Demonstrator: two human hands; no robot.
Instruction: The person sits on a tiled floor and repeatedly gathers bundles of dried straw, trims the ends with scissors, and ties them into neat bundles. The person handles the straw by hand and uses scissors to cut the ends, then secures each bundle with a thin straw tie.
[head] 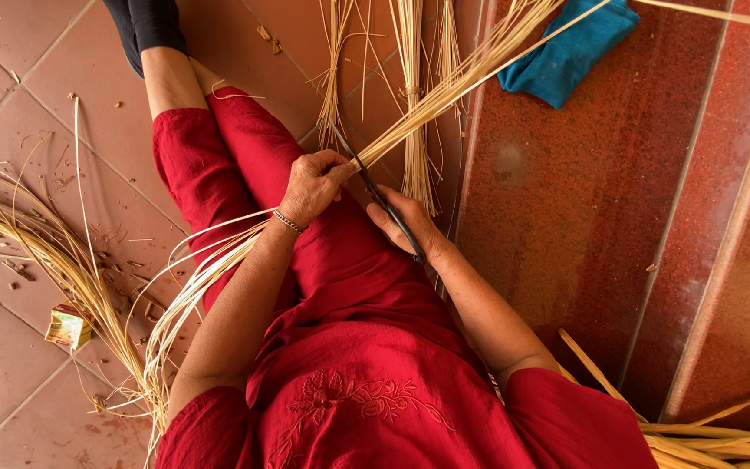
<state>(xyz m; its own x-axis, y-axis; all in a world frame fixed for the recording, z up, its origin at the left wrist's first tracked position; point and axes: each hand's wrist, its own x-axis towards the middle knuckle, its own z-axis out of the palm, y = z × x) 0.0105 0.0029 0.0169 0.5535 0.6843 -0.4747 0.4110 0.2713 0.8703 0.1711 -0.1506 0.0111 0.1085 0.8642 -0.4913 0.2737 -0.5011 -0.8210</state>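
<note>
My left hand (312,185) is closed around a bundle of thin pale cane strips (453,82) that fans up toward the top right; their other ends trail down past my left arm (197,278). My right hand (408,224) grips a dark-handled knife (384,201), its blade lying against the strips just beside my left fingers. Both hands are over my lap, which is covered by red trousers (245,165). A bracelet sits on my left wrist.
More cane strips (54,252) and shavings litter the tiled floor at the left. A small box (68,327) lies there. A blue cloth (566,48) rests on the red step at the top right. Thicker cane pieces (705,430) lie at the bottom right.
</note>
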